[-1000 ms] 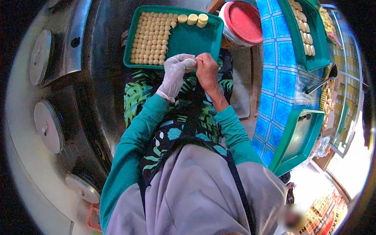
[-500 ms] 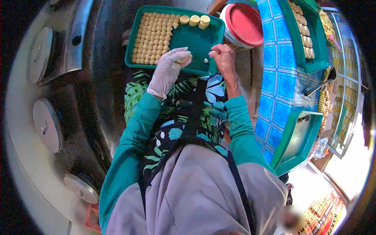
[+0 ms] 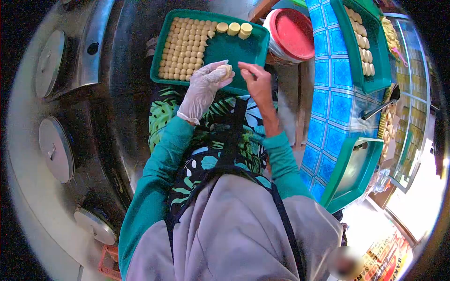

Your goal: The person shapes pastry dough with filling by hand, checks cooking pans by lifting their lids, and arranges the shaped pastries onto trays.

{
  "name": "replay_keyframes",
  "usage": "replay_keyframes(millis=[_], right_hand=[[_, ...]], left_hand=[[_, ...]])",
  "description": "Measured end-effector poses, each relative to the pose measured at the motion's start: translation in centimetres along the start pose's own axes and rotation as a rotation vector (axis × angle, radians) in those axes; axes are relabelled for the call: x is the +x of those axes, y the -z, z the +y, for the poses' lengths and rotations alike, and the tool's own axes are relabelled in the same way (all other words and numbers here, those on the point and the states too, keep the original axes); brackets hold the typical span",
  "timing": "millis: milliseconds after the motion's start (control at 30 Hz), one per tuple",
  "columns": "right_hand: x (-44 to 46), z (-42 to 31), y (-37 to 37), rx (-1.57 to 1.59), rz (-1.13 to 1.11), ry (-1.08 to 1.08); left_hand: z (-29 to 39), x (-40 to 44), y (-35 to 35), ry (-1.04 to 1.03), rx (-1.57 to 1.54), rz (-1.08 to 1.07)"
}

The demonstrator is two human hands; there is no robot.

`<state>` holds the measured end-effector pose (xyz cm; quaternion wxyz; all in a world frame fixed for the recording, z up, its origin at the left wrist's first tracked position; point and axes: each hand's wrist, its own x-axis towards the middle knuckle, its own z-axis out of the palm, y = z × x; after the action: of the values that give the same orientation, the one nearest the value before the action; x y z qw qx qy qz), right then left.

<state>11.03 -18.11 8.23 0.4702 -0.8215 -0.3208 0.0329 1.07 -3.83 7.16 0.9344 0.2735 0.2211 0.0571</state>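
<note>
My left hand (image 3: pixel 203 89), in a thin clear glove, is closed around a small pale dough piece (image 3: pixel 225 71) at its fingertips. Just right of it, my bare right hand (image 3: pixel 258 83) has its fingers pressed together; whatever is between them is too small to make out. Both hands are over the near edge of a green tray (image 3: pixel 229 49). Tight rows of small round dough balls (image 3: pixel 183 47) fill the tray's left part. Along its far side are several larger, yellowish dough discs (image 3: pixel 234 29), some of them stacked.
A bucket with a red lid (image 3: pixel 294 33) stands beyond the tray. To the right, a blue checked tablecloth (image 3: pixel 330 98) carries another green tray with oblong dough pieces (image 3: pixel 364 51) and a third green tray (image 3: pixel 358 161). Round metal lids (image 3: pixel 56 149) line the left side.
My right hand has moved left, close to the dough piece in my left hand. My left hand has turned so the dough shows more. The small white bit on the tray is out of sight.
</note>
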Motion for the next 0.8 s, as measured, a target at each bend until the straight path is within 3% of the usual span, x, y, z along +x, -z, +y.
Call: replay_keyframes(millis=[33, 67, 133, 200, 267, 300, 333, 433, 467, 533, 567, 633, 667, 700, 733, 800], right_hand=[[-0.5, -3.0, 0.3, 0.288, -0.049, -0.279], [-1.0, -2.7, -0.6, 0.283, -0.042, -0.284], [-2.1, -1.6, -2.3, 0.095, 0.145, 0.044], [-2.0, -3.1, -1.9, 0.057, 0.150, 0.060], [-1.8, -3.3, -1.2, 0.666, -0.011, -0.491], [-1.2, -3.8, -0.7, 1.050, -0.020, -0.639], [-1.4, -3.5, -1.2, 1.050, -0.023, -0.637], [-1.7, -2.3, -2.0, 0.471, -0.010, -0.215], [-1.7, -2.6, -1.8, 0.469, -0.008, -0.215], [-2.2, -3.4, -1.3, -0.197, 0.076, 0.252], [-2.5, -4.1, -1.2, -0.185, 0.002, 0.270], [-3.7, -4.1, -2.6, -0.050, -0.010, 0.259], [-4.2, -4.1, -3.5, 0.082, -0.020, 0.253], [-4.4, -4.5, -4.2, 0.293, -0.047, 0.114], [-4.1, -4.6, -4.5, 0.294, -0.047, 0.117], [-2.3, -6.1, -4.5, 0.707, 0.084, -0.072]], left_hand=[[-0.4, 0.2, 0.0, 0.008, -0.001, -0.004], [-0.9, 0.5, 0.1, -0.011, -0.008, -0.028], [-1.1, 0.6, 0.0, -0.030, -0.015, -0.055], [-0.4, -0.1, -0.2, -0.007, 0.022, -0.011], [0.7, -0.7, -0.8, 0.009, 0.078, -0.037], [1.0, -1.0, -1.1, 0.033, 0.132, -0.072], [0.8, -0.9, -1.1, 0.029, 0.131, -0.072], [-0.3, -0.2, -0.7, -0.058, 0.070, -0.086], [-0.3, 0.0, -0.8, -0.057, 0.070, -0.088], [-0.5, 0.2, -1.1, -0.081, -0.112, -0.211], [-0.2, -0.1, -1.2, -0.079, -0.113, -0.209], [0.6, -0.9, -1.3, 0.081, -0.513, -0.244], [0.1, -0.5, -1.2, 0.078, -0.512, -0.243], [-0.7, 0.2, -1.3, 0.058, -0.436, -0.122], [-1.7, 0.9, -1.5, 0.039, -0.359, -0.002], [-2.4, 1.0, -2.5, -0.030, -0.319, -0.060]])
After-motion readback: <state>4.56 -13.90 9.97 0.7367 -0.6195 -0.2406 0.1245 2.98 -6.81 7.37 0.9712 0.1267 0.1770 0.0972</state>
